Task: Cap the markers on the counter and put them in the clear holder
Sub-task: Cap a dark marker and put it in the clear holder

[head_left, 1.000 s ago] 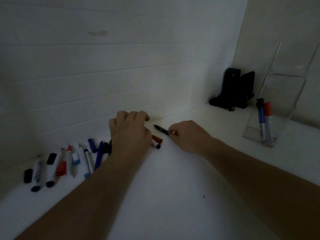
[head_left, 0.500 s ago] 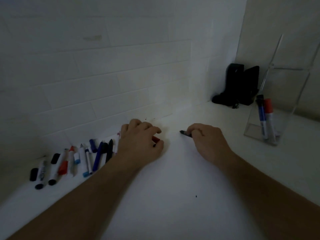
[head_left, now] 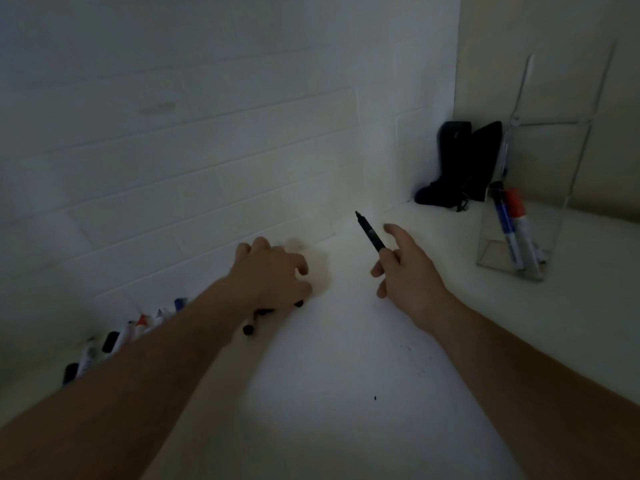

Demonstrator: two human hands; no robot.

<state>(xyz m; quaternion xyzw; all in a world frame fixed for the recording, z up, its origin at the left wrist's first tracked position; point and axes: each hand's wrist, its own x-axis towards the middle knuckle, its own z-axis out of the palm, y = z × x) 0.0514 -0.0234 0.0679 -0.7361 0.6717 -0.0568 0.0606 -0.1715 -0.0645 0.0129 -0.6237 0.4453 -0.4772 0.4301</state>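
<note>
Above the white counter (head_left: 346, 427), near its middle, a black marker (head_left: 370, 233) sits uncapped in the right hand (head_left: 407, 268), pinched at its lower end with the tip pointing up and away toward the tiled wall (head_left: 207, 150); the index finger sticks out straight while the other fingers curl in. To its left, the left hand (head_left: 273, 275) lies knuckles-up on the counter with fingers curled over something dark (whether it actually grips it, I cannot tell), and a dark marker end (head_left: 248, 329) pokes out just below the wrist. Further left, a row of markers and loose caps (head_left: 114, 341) lies along the foot of the wall, partly hidden behind the left forearm. Off to the right, well apart from both hands, the clear holder (head_left: 519, 244) stands on the counter with a blue marker (head_left: 504, 223) and a red-capped marker (head_left: 517, 216) leaning inside it. Behind it, in the corner, a black object (head_left: 460, 164) rests against the wall.
</note>
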